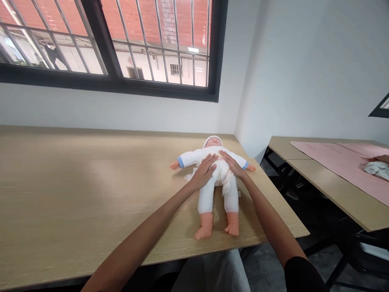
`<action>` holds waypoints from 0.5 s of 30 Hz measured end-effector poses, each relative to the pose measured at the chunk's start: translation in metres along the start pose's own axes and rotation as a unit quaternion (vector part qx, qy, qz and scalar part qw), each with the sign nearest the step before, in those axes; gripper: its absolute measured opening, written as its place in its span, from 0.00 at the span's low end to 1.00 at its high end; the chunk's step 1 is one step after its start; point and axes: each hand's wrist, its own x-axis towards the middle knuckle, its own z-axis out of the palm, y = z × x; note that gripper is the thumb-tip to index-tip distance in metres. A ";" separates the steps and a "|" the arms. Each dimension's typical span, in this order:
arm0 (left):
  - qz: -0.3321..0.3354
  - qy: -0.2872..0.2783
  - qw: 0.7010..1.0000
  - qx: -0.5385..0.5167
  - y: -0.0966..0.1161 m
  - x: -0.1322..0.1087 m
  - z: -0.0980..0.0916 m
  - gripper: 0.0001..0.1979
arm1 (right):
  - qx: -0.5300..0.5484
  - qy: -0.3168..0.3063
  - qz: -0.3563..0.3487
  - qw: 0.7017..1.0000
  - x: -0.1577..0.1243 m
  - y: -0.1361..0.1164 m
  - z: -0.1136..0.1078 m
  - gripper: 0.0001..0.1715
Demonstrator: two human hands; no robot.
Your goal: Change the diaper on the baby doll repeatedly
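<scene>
A baby doll (206,198) lies on its back on the wooden table, head toward the wall and bare feet toward me. It wears a white outfit with blue cuffs and a white cap; its arms are spread wide. A white diaper (221,173) appears to be around its hips, with a loose edge showing by the left side. My left hand (206,172) lies flat on the left of the doll's belly, fingers stretched out. On the belly's right side rests my right hand (232,164), its fingers also extended. Both palms hide parts of the outfit and diaper.
The wooden table (75,194) runs left along the wall under a barred window (158,40). Its right edge is close to the doll. Across a gap, a second table (328,186) bears a pink cloth (343,162), where another person's hand touches a white cloth (378,168).
</scene>
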 end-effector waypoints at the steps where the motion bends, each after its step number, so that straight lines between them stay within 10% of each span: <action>1: -0.014 0.004 1.000 -0.012 -0.002 0.000 0.000 0.23 | 0.011 0.010 0.013 1.000 0.001 0.000 0.001 0.34; 15: -0.141 0.038 0.979 -0.144 -0.002 -0.002 0.004 0.30 | 0.120 0.115 0.102 0.981 -0.012 -0.015 0.022 0.46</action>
